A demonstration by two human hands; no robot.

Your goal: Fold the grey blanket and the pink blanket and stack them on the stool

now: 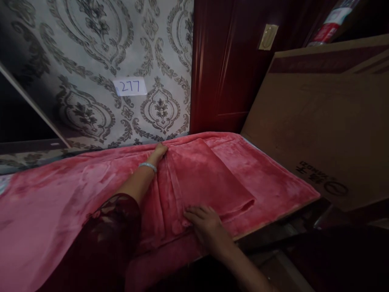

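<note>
A folded red cloth (209, 174) of smooth fabric lies on a pink plush blanket (267, 178). Its left edge has long strip-like folds running from back to front. My left hand (161, 150), with a pale bangle on its wrist, reaches to the far end of these folds. The fingers there are curled closed on the cloth. At the near end, my right hand (206, 225) has its fingers bent over the same folded edge, close to the table's front. Its thumb is hidden from view.
Patterned wallpaper with a paper label (130, 86) reading 277 rises behind the table. A dark red door panel (223, 69) stands beside it. On the right leans a large cardboard box (319, 121). A dark screen (24, 113) is at the left.
</note>
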